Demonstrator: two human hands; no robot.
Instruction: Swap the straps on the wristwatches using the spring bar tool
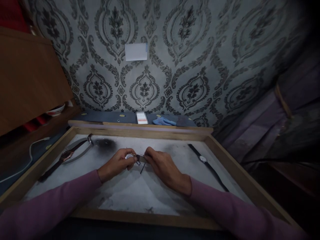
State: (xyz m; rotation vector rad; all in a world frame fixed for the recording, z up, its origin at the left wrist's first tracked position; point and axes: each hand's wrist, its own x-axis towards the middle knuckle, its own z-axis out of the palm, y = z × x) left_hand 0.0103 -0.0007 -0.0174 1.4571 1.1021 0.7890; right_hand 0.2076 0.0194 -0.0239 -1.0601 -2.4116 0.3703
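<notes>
Near the middle of a wooden-framed tray [142, 215], my left hand [117, 164] pinches a small round watch [129, 156] between thumb and fingers. My right hand [163, 166] is closed at the watch's right side, on a dark flat strap piece [141, 158]. A thin dark strip hangs below the strap piece, between the hands. Both hands are above the tray's white surface. At the tray's left lies a brown-strapped watch [67, 155] beside a pale band. A dark-strapped watch with a light face [203, 159] lies at the right.
Behind the tray are a small white and red packet [142, 118] and a blue cloth [164, 121]. A white cable [30, 151] runs along the left. A wooden cabinet [30, 76] stands at the left, with a bowl [56, 110] beneath it. Purple fabric [257, 116] hangs at the right.
</notes>
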